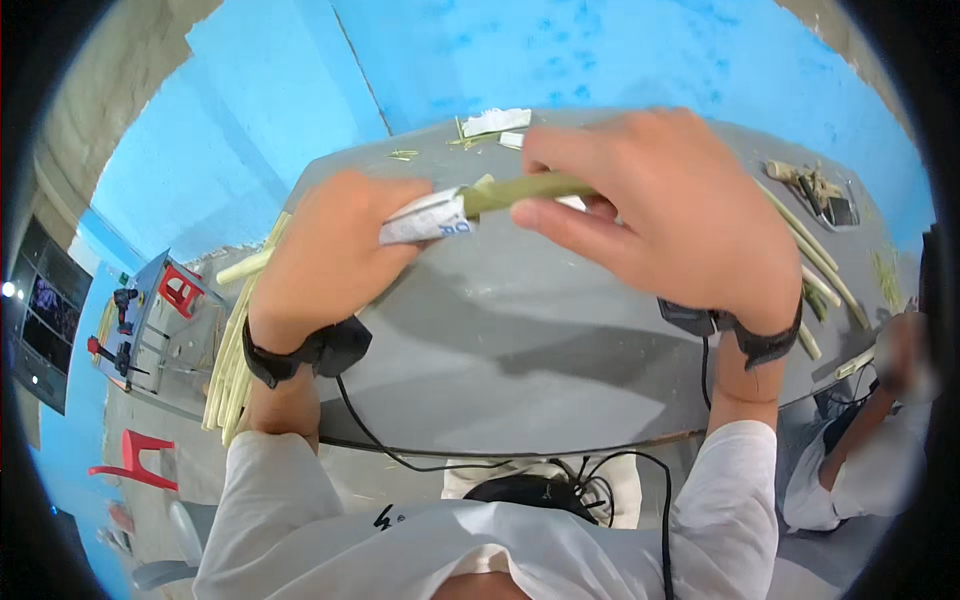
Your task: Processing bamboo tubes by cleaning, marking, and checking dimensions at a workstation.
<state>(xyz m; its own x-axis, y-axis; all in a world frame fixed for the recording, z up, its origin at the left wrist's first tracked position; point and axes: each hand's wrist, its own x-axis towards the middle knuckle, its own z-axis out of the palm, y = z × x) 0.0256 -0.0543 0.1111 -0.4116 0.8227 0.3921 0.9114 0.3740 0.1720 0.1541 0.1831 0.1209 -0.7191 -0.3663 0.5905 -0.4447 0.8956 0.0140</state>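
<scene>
Above the grey table [520, 390], my left hand [325, 250] is closed around a white wrapper [425, 217] with blue print, perhaps paper. Out of its right end runs a green stalk [525, 191], tilted slightly upward to the right. My right hand [665, 205] grips the stalk's other end between thumb and fingers; that end is hidden in the hand. What lies inside the wrapper is covered by it and by my left fingers. Dark straps with black devices sit on both my wrists.
Peeled pale stalks [232, 350] lie stacked at the left edge; more stalks [815, 250] lie at right. White scraps [497, 122] rest at the far edge, beside a blue wall. Black cables [400, 460] hang from my wrists. Another person [860, 450] sits at right.
</scene>
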